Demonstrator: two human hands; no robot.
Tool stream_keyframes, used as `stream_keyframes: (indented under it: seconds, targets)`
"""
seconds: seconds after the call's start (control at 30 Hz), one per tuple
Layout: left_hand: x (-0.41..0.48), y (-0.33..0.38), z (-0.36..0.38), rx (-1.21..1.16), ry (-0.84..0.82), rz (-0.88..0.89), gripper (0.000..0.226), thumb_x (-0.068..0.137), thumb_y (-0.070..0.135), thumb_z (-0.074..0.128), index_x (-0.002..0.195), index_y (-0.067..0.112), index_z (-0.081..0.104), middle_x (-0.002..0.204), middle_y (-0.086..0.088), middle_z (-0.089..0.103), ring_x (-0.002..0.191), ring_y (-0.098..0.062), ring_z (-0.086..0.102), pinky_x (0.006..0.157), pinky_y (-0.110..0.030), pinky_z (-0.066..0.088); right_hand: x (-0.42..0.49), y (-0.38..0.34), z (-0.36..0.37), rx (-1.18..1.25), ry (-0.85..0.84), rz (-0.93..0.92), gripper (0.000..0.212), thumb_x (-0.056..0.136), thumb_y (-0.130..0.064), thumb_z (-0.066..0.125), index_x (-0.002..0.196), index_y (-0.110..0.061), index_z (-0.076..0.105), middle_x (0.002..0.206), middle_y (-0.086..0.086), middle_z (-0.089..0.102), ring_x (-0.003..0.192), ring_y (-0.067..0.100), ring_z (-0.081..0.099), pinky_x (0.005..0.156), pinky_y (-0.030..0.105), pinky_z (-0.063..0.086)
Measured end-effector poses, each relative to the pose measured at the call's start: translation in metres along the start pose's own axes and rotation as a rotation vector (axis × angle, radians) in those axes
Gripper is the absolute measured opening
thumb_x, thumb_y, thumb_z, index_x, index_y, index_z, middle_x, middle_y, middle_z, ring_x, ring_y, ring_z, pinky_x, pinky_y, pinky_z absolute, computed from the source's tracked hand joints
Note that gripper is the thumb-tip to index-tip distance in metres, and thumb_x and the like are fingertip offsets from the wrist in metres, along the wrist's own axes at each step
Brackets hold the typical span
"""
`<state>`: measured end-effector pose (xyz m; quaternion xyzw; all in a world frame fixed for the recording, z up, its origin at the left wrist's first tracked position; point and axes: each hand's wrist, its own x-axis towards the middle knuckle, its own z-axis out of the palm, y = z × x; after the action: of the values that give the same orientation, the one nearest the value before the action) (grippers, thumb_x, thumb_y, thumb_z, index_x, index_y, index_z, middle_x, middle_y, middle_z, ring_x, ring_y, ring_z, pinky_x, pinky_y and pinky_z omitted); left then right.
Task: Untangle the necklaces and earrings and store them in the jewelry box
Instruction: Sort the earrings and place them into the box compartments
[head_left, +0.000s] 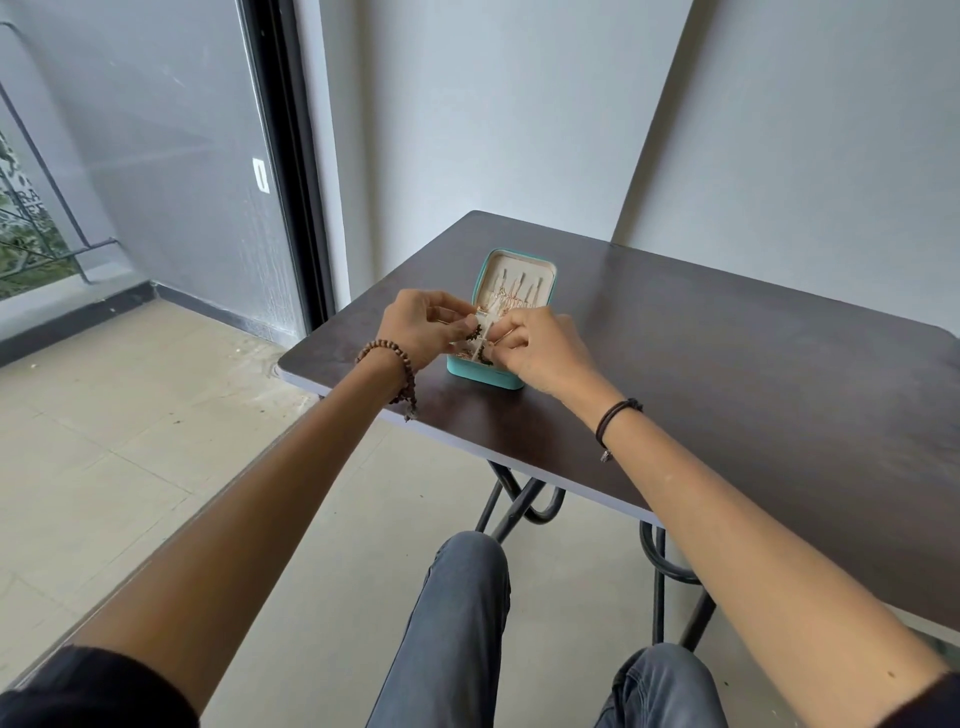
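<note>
**Both hands pinch jewelry over the open teal box**

Much of the detail is hard to read: the pieces between the hands are tiny, and the hands cover the front half of the jewelry box (488, 378). The left hand (421, 325) and right hand (540, 348) meet just above that front half. The left fingers (464, 326) are pressed together on a small dark beaded piece (474, 332); a second dark cluster (485, 356) hangs at the right fingers (511, 340), which are also closed in a pinch. A thin pale strand seems to run between the two hands, though it is too fine to be sure.

The box stands open near the front left corner of the dark brown surface (727, 364). Its raised lid (511, 275) has a pale lining with several thin chains (511, 299) hanging in it, pinkish gold. The contents of the lower tray are mostly hidden.

A wooden bead bracelet (397, 364) circles the left wrist, and a dark cord band (615, 415) the right.
</note>
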<state>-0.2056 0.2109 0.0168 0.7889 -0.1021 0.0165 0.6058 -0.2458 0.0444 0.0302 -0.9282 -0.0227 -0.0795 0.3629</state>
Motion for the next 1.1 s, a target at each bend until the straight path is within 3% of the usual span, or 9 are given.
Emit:
stream_keyframes:
  seconds: [0.07, 0.17, 0.3, 0.4, 0.63, 0.73, 0.83, 0.93, 1.1]
  targets:
    - [0.001, -0.001, 0.0, -0.001, -0.002, -0.003, 0.02, 0.084, 0.009, 0.076, 0.102, 0.003, 0.073, 0.092, -0.014, 0.074, 0.083, -0.023, 0.073, 0.07, -0.025, 0.06, 0.001, 0.0, 0.002, -0.03, -0.009, -0.007, 0.018, 0.085, -0.016, 0.077, 0.103, -0.015, 0.076, 0.089, 0.002, 0.078, 0.088, 0.01, 0.072, 0.083, 0.021, 0.055]
    - [0.002, -0.002, 0.0, 0.005, -0.007, -0.006, 0.02, 0.083, 0.01, 0.077, 0.101, 0.004, 0.073, 0.091, -0.014, 0.074, 0.083, -0.024, 0.074, 0.075, -0.031, 0.061, 0.001, 0.0, 0.002, -0.06, -0.026, -0.016, 0.018, 0.086, -0.019, 0.077, 0.104, -0.016, 0.078, 0.095, 0.002, 0.078, 0.092, 0.011, 0.071, 0.085, 0.021, 0.054]
    - [0.001, 0.001, 0.002, 0.036, -0.01, -0.004, 0.02, 0.084, 0.013, 0.077, 0.102, 0.005, 0.073, 0.087, -0.009, 0.074, 0.071, -0.012, 0.07, 0.058, -0.016, 0.053, -0.001, 0.001, 0.001, -0.134, -0.036, -0.048, 0.019, 0.09, -0.024, 0.074, 0.108, -0.021, 0.078, 0.123, 0.003, 0.071, 0.112, 0.017, 0.064, 0.082, 0.019, 0.046]
    - [0.002, 0.002, 0.003, 0.083, -0.014, 0.0, 0.021, 0.084, 0.017, 0.076, 0.102, 0.007, 0.074, 0.084, -0.005, 0.073, 0.066, -0.006, 0.066, 0.052, -0.012, 0.047, -0.002, 0.001, 0.0, -0.16, -0.01, -0.054, 0.022, 0.093, -0.022, 0.071, 0.114, -0.019, 0.075, 0.132, 0.005, 0.065, 0.119, 0.023, 0.06, 0.086, 0.023, 0.045]
    - [0.004, 0.008, 0.011, 0.165, -0.041, 0.029, 0.018, 0.083, 0.02, 0.077, 0.099, 0.011, 0.074, 0.084, -0.003, 0.074, 0.068, -0.005, 0.067, 0.058, -0.011, 0.048, -0.001, 0.007, -0.004, -0.046, 0.086, -0.011, 0.022, 0.096, -0.016, 0.065, 0.117, -0.017, 0.069, 0.122, 0.002, 0.07, 0.103, 0.018, 0.066, 0.081, 0.02, 0.047]
    - [0.004, 0.01, 0.015, 0.233, -0.078, 0.045, 0.02, 0.083, 0.02, 0.077, 0.1, 0.009, 0.075, 0.087, -0.004, 0.075, 0.071, -0.005, 0.068, 0.066, -0.011, 0.053, -0.002, 0.007, -0.007, -0.038, 0.07, -0.003, 0.029, 0.096, -0.016, 0.065, 0.125, -0.016, 0.064, 0.119, 0.002, 0.07, 0.097, 0.014, 0.063, 0.076, 0.019, 0.044]
    - [0.005, 0.006, 0.019, 0.313, -0.078, 0.053, 0.018, 0.083, 0.02, 0.077, 0.099, 0.011, 0.076, 0.086, -0.003, 0.074, 0.071, -0.003, 0.067, 0.063, -0.005, 0.049, -0.002, 0.01, -0.008, -0.06, 0.062, 0.01, 0.032, 0.096, -0.016, 0.064, 0.127, -0.015, 0.06, 0.119, 0.001, 0.07, 0.097, 0.013, 0.059, 0.074, 0.019, 0.041]
    - [0.006, 0.002, 0.022, 0.403, -0.082, 0.057, 0.016, 0.083, 0.023, 0.077, 0.096, 0.013, 0.076, 0.089, -0.003, 0.075, 0.076, -0.007, 0.069, 0.071, -0.014, 0.053, -0.002, 0.013, -0.009, -0.054, 0.067, 0.014, 0.029, 0.096, -0.015, 0.063, 0.125, -0.014, 0.061, 0.118, 0.001, 0.07, 0.099, 0.014, 0.06, 0.065, 0.013, 0.041]
    - [0.008, 0.001, 0.023, 0.467, -0.094, 0.069, 0.018, 0.082, 0.028, 0.078, 0.095, 0.017, 0.077, 0.085, 0.001, 0.075, 0.073, -0.004, 0.067, 0.072, -0.02, 0.054, -0.003, 0.015, -0.008, -0.06, 0.074, 0.01, 0.025, 0.096, -0.017, 0.065, 0.12, -0.015, 0.064, 0.115, 0.001, 0.072, 0.103, 0.017, 0.064, 0.077, 0.021, 0.045]
